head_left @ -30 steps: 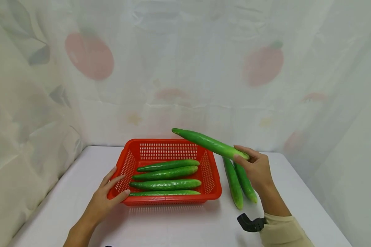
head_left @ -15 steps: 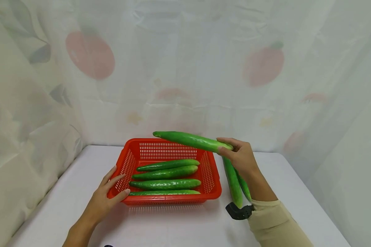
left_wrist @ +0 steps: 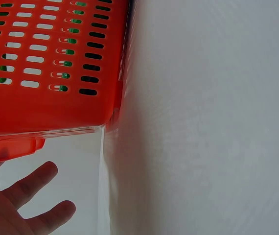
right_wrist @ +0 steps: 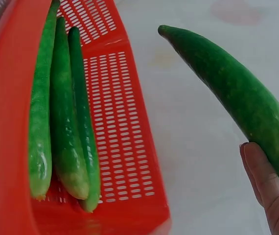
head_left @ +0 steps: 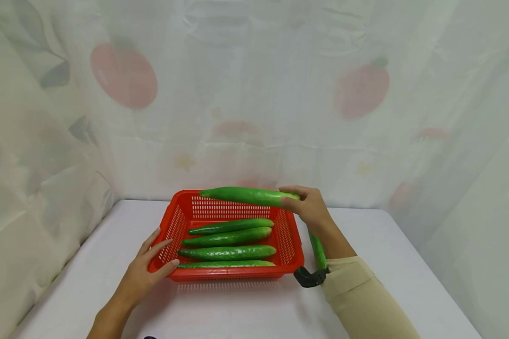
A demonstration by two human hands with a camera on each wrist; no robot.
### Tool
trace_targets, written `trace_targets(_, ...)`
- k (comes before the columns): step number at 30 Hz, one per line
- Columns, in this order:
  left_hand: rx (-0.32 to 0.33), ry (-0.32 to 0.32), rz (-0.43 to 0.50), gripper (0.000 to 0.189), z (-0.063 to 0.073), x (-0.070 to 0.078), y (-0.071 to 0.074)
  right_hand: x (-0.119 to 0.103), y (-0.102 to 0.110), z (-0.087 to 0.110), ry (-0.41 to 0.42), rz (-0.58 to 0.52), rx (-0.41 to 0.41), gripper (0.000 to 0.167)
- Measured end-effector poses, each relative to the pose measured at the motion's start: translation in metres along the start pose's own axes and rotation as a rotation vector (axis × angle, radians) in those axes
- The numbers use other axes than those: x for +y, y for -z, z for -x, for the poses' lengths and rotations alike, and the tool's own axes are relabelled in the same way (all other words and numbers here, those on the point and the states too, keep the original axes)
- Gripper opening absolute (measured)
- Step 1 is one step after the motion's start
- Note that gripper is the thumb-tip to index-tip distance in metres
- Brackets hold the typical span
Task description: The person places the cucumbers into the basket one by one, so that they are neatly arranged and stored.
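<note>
My right hand (head_left: 313,210) grips the pale end of a long green cucumber (head_left: 242,195), which is raised over the back rim of the red plastic basket (head_left: 233,271). In the right wrist view the held cucumber (right_wrist: 232,83) points up and to the left, its dark tip free. Several cucumbers (head_left: 226,253) lie side by side in the basket, roughly level across it. My left hand (head_left: 139,278) rests at the basket's left front corner with its fingers spread; in the left wrist view two fingers (left_wrist: 34,183) extend beside the basket wall.
Right of the basket, a cucumber (head_left: 318,249) lies on the white table (head_left: 220,310), partly hidden by my right arm. Printed white sheeting (head_left: 254,94) hangs behind the table and along both sides. A black device (head_left: 309,278) sits at my right wrist.
My right hand has carried the cucumber leftward from above the table's right side to over the basket's back, turning it nearly level. The left hand and basket stay put.
</note>
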State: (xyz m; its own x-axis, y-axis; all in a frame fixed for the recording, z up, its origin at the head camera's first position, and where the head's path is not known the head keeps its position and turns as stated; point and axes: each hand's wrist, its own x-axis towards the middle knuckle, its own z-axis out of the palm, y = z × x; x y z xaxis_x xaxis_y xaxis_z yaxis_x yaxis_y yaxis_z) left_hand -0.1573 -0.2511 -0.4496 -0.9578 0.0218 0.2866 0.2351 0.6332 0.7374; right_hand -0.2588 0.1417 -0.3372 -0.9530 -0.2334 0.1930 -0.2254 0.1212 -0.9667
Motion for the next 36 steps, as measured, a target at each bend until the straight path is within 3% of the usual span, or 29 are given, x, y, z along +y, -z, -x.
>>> trace_targets(9,-0.001,0.008,0.016,0.058,0.002,-0.001,0.001,0.015,-0.017,-0.025,-0.066,-0.074,-0.021,0.033)
trace_targets(20,0.009,0.005,0.004,0.057,0.005,0.001,0.000,0.030,-0.027,-0.040,-0.170,-0.119,-0.059,0.032)
trace_targets(36,0.003,0.000,0.012,0.057,0.007,0.003,-0.004,0.054,-0.039,-0.049,-0.306,-0.020,-0.128,0.036)
